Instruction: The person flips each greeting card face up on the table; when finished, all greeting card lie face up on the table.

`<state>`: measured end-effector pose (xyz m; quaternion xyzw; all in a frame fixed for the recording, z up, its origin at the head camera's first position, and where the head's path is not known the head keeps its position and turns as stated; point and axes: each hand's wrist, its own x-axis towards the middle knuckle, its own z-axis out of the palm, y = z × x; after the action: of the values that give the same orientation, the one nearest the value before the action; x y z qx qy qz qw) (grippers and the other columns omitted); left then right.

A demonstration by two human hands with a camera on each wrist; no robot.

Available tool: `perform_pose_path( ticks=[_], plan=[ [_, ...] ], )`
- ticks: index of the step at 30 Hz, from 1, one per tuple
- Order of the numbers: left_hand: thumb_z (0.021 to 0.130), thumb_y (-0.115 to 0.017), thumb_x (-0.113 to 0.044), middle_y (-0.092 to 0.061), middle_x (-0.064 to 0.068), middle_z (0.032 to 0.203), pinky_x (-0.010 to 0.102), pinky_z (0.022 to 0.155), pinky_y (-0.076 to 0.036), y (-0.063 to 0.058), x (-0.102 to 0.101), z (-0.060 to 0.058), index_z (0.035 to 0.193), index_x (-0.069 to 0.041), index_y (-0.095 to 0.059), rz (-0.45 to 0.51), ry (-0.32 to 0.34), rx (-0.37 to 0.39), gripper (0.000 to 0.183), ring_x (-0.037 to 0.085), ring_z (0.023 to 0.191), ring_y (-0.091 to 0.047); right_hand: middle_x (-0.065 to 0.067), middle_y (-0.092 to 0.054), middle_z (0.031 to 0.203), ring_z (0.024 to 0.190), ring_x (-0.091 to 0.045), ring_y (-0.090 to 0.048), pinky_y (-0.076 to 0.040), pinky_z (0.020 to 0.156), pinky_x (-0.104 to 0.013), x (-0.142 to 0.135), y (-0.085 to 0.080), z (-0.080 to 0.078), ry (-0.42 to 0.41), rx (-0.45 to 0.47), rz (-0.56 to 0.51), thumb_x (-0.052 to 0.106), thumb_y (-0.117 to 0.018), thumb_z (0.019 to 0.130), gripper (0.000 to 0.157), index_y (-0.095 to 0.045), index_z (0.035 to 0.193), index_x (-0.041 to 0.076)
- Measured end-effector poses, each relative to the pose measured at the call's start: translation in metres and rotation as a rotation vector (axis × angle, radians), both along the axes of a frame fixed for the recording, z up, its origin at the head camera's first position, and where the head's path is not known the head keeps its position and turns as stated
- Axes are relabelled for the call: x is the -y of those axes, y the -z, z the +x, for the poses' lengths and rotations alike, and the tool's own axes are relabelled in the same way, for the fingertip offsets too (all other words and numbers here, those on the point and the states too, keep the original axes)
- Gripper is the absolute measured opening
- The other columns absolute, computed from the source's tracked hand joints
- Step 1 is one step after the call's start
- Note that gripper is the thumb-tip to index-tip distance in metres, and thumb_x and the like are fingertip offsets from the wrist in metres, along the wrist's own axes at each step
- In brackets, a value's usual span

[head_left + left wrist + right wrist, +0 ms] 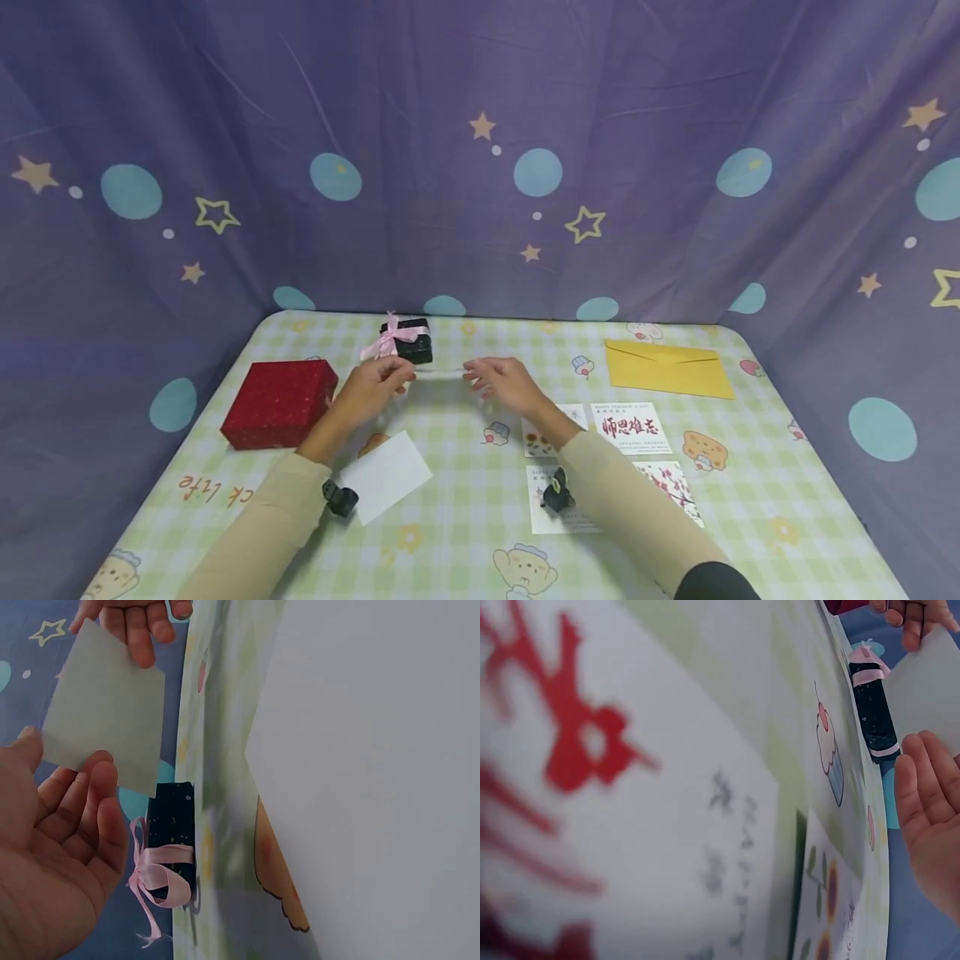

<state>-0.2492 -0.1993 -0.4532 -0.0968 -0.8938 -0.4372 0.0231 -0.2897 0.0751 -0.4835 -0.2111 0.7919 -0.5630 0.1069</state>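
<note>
Both hands hold a small pale blank card [105, 705] up above the far middle of the table, where it appears almost edge-on in the head view. At its left end my left hand [375, 390] pinches it between thumb and fingers. The opposite end is pinched by my right hand [510, 385]. Just behind the left hand sits a small black gift box [416, 348] tied with a pink ribbon bow [390, 335]. Below the left wrist lies a blank white sheet of card [386, 479]. Under the right forearm are several printed cards, partly hidden by the arm.
A red box [277, 404] stands at the left. On the right lie a yellow envelope [667, 372], a card with red lettering [632, 429], a sunflower card [536, 446] and a blossom card [671, 487]. A purple starred curtain [420, 92] hangs behind the checked tablecloth [450, 550].
</note>
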Motion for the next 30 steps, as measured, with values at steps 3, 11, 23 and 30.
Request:
perform_pose_path(
  ticks=[3, 11, 23, 30],
  plan=[
    [0.097, -0.070, -0.020, -0.073, 0.012, 0.096, 0.025, 0.070, -0.052, 0.000, -0.002, 0.000, 0.112, -0.007, -0.073, 0.006, 0.036, -0.006, 0.021, 0.014, 0.082, -0.063, -0.012, -0.076, 0.110, 0.090, -0.020, -0.073, -0.059, 0.078, -0.029, -0.005, 0.000, 0.001, 0.010, -0.059, 0.072, 0.029, -0.059, 0.103, 0.035, -0.069, 0.130, 0.009],
    [0.086, -0.079, -0.005, -0.066, 0.011, 0.093, 0.020, 0.069, -0.050, -0.001, -0.008, 0.003, 0.141, -0.001, -0.055, -0.023, 0.168, 0.000, 0.060, 0.014, 0.078, -0.059, -0.005, -0.073, 0.096, 0.083, -0.009, -0.064, -0.055, 0.079, -0.022, -0.015, -0.005, 0.003, -0.016, -0.183, 0.157, 0.006, -0.071, 0.090, 0.062, -0.052, 0.149, 0.010],
    [0.082, -0.083, -0.009, -0.067, 0.003, 0.078, 0.023, 0.061, -0.047, 0.002, -0.011, 0.002, 0.159, 0.007, -0.019, -0.085, 0.320, 0.079, 0.100, 0.007, 0.064, -0.055, 0.001, -0.071, 0.089, 0.081, -0.008, -0.063, -0.054, 0.083, -0.024, -0.031, -0.003, 0.010, -0.103, -0.159, 0.243, 0.009, -0.075, 0.088, 0.080, -0.035, 0.157, 0.005],
    [0.083, -0.082, -0.010, -0.067, 0.002, 0.078, 0.023, 0.063, -0.047, 0.003, -0.018, 0.002, 0.159, 0.006, -0.020, -0.107, 0.338, 0.106, 0.100, 0.008, 0.067, -0.056, 0.003, -0.069, 0.086, 0.081, -0.010, -0.064, -0.054, 0.084, -0.027, -0.040, -0.006, 0.014, -0.112, -0.139, 0.271, 0.010, -0.075, 0.089, 0.076, -0.040, 0.156, 0.014]
  ],
)
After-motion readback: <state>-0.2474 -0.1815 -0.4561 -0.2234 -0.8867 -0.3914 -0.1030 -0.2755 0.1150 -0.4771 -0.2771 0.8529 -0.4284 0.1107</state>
